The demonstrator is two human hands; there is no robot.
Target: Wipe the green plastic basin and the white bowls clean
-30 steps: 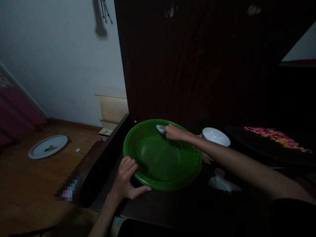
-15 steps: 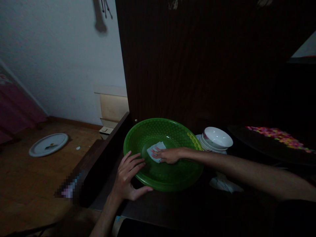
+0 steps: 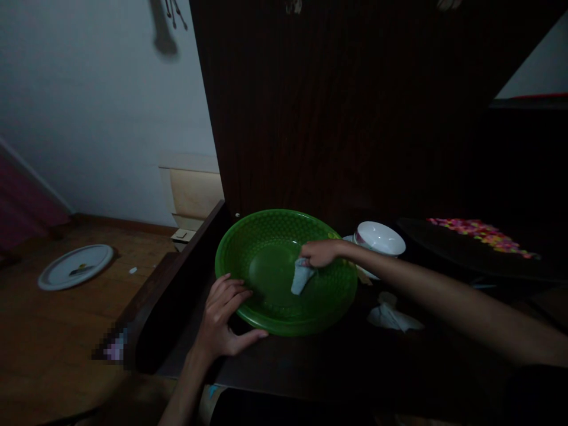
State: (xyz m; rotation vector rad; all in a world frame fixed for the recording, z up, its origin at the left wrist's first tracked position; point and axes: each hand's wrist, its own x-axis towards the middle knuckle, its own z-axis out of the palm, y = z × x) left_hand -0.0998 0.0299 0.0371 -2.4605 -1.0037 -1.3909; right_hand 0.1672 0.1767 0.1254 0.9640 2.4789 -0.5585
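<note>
Right hand [image 3: 320,253] moved since half a second ago: was flat on a spread cloth on the basin floor, now over the basin's right half, cloth bunched. Dark wooden panel [image 3: 332,112] fills upper middle and upper right of frame. Dark tabletop [image 3: 266,367] runs across lower middle. Green plastic basin [image 3: 268,266] sits on it, center of frame. Round white tray [image 3: 95,260] on floor, left of frame. Left hand [image 3: 225,319] at basin's lower-left rim, fingers over edge, thumb along outside, loosely gripping. White bowl [image 3: 382,236] right of basin, just above right forearm. Pale cloth [image 3: 302,277] clenched in right fist, hanging inside basin.
</note>
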